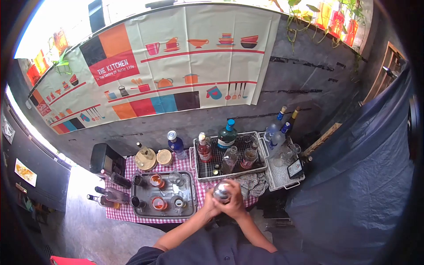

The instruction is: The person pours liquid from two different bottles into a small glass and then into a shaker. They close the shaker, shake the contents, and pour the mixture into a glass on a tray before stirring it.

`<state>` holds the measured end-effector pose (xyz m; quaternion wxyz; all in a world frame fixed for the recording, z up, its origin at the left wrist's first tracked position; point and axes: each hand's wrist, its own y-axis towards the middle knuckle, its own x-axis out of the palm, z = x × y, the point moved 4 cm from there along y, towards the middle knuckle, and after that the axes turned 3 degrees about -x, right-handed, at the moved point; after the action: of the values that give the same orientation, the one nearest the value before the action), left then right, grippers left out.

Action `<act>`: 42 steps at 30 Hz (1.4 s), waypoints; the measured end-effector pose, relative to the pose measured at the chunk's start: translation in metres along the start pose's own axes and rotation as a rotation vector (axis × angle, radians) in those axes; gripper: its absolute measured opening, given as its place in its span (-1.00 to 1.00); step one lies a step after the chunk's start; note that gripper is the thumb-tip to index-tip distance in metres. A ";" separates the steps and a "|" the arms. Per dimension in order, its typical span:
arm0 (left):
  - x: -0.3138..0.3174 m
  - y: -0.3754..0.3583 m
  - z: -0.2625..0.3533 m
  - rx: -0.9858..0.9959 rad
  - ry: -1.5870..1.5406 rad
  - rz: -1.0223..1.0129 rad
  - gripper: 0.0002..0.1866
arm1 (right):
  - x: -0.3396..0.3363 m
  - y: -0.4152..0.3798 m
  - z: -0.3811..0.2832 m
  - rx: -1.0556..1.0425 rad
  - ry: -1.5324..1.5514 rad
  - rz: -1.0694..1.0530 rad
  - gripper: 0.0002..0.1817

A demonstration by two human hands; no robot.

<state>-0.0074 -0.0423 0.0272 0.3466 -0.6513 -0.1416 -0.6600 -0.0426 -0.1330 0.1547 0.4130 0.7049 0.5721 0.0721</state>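
Note:
A shiny metal cocktail shaker (221, 191) is held up in front of my chest, its rounded top toward me. My left hand (211, 206) wraps its left side and lower part. Around the right side my right hand (236, 201) is closed, fingers over the metal. Behind the shaker lies a crumpled grey cloth (254, 184). To the left, a grey tray (194, 194) bears several glasses, among them a glass with red-orange contents (159, 203) and another such glass (157, 181).
A white wire basket (207, 178) holds several bottles, including a teal-capped bottle (227, 136). Another white rack (282, 183) with bottles stands right. Dark bottles (112, 194) lie left of the tray on the checkered cloth (119, 215). A dark curtain (353, 190) hangs at right.

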 end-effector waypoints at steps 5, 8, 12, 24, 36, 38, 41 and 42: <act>-0.029 0.006 -0.017 0.089 0.018 0.128 -0.55 | -0.006 -0.004 0.004 -0.077 0.059 -0.087 -0.18; 0.019 -0.023 -0.013 0.006 0.190 0.217 -0.50 | -0.012 -0.026 0.039 0.467 0.394 0.206 -0.11; 0.041 -0.040 -0.013 0.066 0.446 0.385 -0.53 | -0.007 -0.068 0.104 1.047 1.132 0.599 -0.35; 0.034 -0.043 -0.012 0.083 1.073 0.242 -0.27 | -0.028 -0.026 0.052 0.499 0.489 0.133 -0.02; 0.090 -0.093 0.033 0.668 1.327 0.158 0.04 | -0.024 0.073 -0.042 -0.187 0.385 -0.548 -0.21; 0.089 -0.102 0.045 0.709 1.450 0.183 0.01 | -0.024 0.091 -0.051 -0.211 0.327 -0.592 -0.25; 0.092 -0.120 0.063 0.749 1.579 0.236 -0.08 | -0.009 0.112 -0.064 -0.235 0.202 -0.633 -0.40; 0.087 -0.126 0.069 0.757 1.607 0.254 -0.09 | -0.002 0.118 -0.069 -0.260 0.150 -0.670 -0.42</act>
<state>-0.0285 0.0685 0.1513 0.6033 0.1541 0.0088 -0.7825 0.0053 -0.1008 0.2783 0.4567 0.4127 0.7861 0.0566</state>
